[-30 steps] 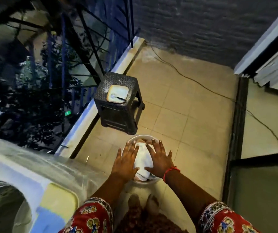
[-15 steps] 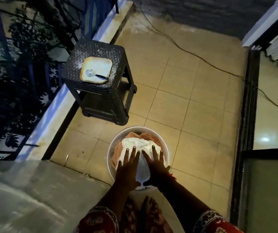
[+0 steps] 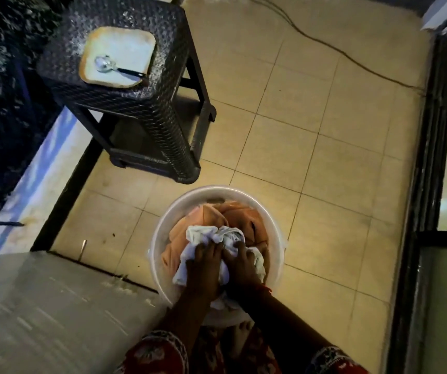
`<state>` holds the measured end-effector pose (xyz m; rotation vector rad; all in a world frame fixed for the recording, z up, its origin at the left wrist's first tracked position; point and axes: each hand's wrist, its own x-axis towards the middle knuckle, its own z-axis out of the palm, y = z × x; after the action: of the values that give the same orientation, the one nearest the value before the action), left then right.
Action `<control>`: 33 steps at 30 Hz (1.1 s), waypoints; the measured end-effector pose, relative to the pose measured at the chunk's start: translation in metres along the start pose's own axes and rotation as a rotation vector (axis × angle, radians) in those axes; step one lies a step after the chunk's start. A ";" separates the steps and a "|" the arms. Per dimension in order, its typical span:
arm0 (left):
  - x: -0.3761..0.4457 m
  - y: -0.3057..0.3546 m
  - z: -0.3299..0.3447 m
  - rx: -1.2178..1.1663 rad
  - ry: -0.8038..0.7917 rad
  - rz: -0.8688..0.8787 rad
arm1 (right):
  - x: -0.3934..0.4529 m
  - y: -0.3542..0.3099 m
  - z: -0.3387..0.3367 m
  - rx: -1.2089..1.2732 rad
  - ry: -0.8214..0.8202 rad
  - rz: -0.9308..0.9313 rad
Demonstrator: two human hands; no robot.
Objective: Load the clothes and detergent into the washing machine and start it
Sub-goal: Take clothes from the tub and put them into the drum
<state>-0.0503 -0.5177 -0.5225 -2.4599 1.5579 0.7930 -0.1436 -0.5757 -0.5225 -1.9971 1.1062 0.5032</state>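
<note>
A round white basin [image 3: 163,222] stands on the tiled floor just in front of me. It holds a white cloth [image 3: 209,234] lying on top of orange clothes [image 3: 217,211]. My left hand [image 3: 203,268] and my right hand [image 3: 241,265] are side by side in the basin, both with fingers closed into the bunched white cloth. The washing machine's pale top [image 3: 41,306] fills the lower left; its drum opening is out of view. A shallow tray of white detergent powder [image 3: 118,55] with a metal spoon [image 3: 117,68] rests on a dark woven stool [image 3: 141,103].
The stool stands beyond the basin to the left, beside a low balcony ledge [image 3: 36,171] with railings. A black cable [image 3: 338,52] runs across the tiles at the back. A dark sliding-door frame [image 3: 430,157] bounds the right side. My bare feet [image 3: 238,338] are below the basin.
My fingers went from flat and spread on the white cloth to closed, bunching it up. My view tipped further down and nearer the basin, so the drum opening left the frame.
</note>
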 end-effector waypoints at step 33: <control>-0.350 0.008 -0.441 -0.500 0.519 -0.203 | -0.358 -0.315 -0.276 -0.041 0.300 -0.585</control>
<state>-0.0130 -0.4029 0.0272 -3.3397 1.3159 0.5910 -0.0808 -0.5044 0.0203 -2.3502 0.6218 -0.0831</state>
